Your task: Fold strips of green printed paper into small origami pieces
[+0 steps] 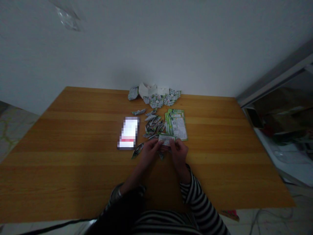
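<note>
On the table (73, 137), just in front of the folded pieces (153, 125), left hand (149, 151) and right hand (179, 150) both pinch, fingers closed, one printed paper slip (166, 140). Risk: dim light and uneven pinch pressure may skew a crease or tear the slip

**Looks like a room at home**

Wooden table (73, 130) pushed against a plain white wall (156, 42), pale floor tiles (9, 127) at the left, a lit phone (128, 133) lying beside folded paper pieces (154, 124), cluttered white unit (281, 153) on the right.
</note>
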A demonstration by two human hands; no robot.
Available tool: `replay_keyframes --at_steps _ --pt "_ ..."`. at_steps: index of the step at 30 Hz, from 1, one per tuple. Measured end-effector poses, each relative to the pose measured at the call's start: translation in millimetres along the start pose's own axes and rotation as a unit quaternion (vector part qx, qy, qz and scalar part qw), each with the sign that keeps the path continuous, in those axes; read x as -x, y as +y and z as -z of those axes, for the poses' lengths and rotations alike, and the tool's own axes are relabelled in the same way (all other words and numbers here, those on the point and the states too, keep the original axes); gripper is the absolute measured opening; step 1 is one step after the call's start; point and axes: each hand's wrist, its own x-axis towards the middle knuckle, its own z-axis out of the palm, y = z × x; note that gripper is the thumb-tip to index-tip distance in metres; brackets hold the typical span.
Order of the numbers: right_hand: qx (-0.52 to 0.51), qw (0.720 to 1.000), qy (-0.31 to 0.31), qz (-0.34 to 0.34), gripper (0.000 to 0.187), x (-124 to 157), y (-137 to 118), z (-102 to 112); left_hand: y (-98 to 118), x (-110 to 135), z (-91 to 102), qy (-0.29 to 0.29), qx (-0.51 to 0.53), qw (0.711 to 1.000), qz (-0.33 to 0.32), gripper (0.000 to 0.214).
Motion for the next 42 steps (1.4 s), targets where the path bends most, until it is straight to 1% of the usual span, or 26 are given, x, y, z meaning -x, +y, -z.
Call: replay_keyframes --at_steps 5,9,15,18,22,26,28,30,33,34,36,37,39,42 --pt "0.012 1.000 0.003 0.011 0.039 2 -2 -1 2 0 -2.1 0.039 -0.017 0.999 -0.002 0.045" --pt "0.027 0.999 0.002 0.024 0.040 3 -2 -2 2 0 -2.6 0.048 -0.020 0.999 -0.007 0.044" --pt "0.062 0.996 0.038 0.051 0.040 6 -2 -5 -5 0 -3.6 0.092 -0.028 0.995 -0.020 0.041" --pt "0.061 0.996 0.039 0.056 0.040 8 -2 -5 -6 0 -5.7 0.106 -0.025 0.994 -0.027 0.040" --pt "0.064 0.995 0.043 0.063 0.038 10 -2 -6 -3 4 -12.5 0.135 -0.034 0.990 -0.032 0.040" --pt "0.031 0.998 0.038 0.045 0.036 11 0 -8 2 10 -19.8 0.173 -0.057 0.982 -0.047 0.040" --pt "-0.005 0.999 0.024 0.028 0.036 10 1 -7 3 11 -21.0 0.174 -0.061 0.982 -0.047 0.040" --pt "-0.041 0.999 0.008 0.012 0.036 7 1 -6 3 11 -20.2 0.163 -0.061 0.984 -0.049 0.037" --pt "-0.091 0.996 -0.008 -0.015 0.034 2 -2 -3 0 8 -16.9 0.141 -0.031 0.987 -0.073 0.023" --pt "-0.105 0.994 -0.009 -0.024 0.033 0 -3 -2 -1 7 -15.8 0.134 -0.016 0.987 -0.085 0.022" --pt "-0.125 0.991 -0.011 -0.038 0.034 -2 -5 0 -2 5 -14.0 0.127 0.009 0.986 -0.111 0.037" --pt "-0.131 0.990 -0.011 -0.041 0.034 -3 -6 0 -3 4 -13.3 0.125 0.013 0.984 -0.124 0.040" --pt "-0.140 0.989 -0.011 -0.041 0.035 -3 -5 1 -4 4 -12.1 0.127 -0.002 0.982 -0.142 0.033" --pt "-0.143 0.989 -0.014 -0.045 0.035 -2 -3 1 -4 6 -10.4 0.139 -0.055 0.979 -0.141 0.016"
